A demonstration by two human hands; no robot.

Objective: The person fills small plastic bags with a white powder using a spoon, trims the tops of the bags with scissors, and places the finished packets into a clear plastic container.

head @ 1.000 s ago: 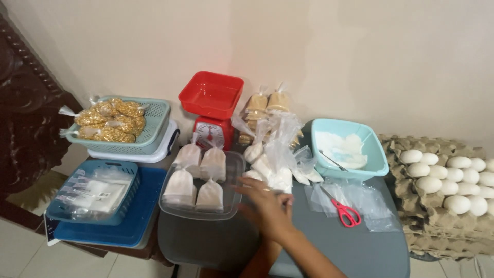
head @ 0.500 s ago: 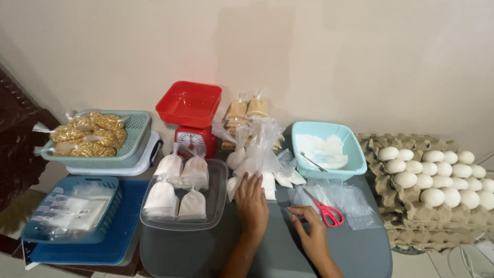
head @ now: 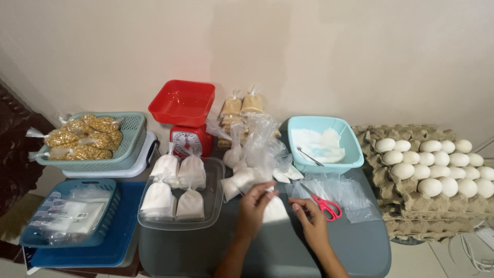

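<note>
My left hand (head: pixel 256 206) and my right hand (head: pixel 310 220) meet over a small clear bag of white powder (head: pixel 275 210) on the grey table (head: pixel 288 249). The left fingers pinch the bag's top; the right fingers touch its right side. More filled and loose clear bags (head: pixel 254 159) are heaped just behind. A clear tray (head: pixel 216 206) to the left holds several tied bags of white powder (head: pixel 177 188). Red-handled scissors (head: pixel 324 205) lie on flat empty plastic bags (head: pixel 345 193) right of my right hand.
A light blue bowl (head: pixel 350 149) holds white powder and a spoon. A red kitchen scale (head: pixel 186 123) stands at the back with bags of brown powder (head: pixel 242 105) beside it. Egg trays (head: pixel 437 170) sit right; a green basket of snack bags (head: pixel 87 139) and a blue basket (head: pixel 72 213) sit left.
Both hands have drawn together on one bag of white powder in front of the heap. The view has shifted slightly.
</note>
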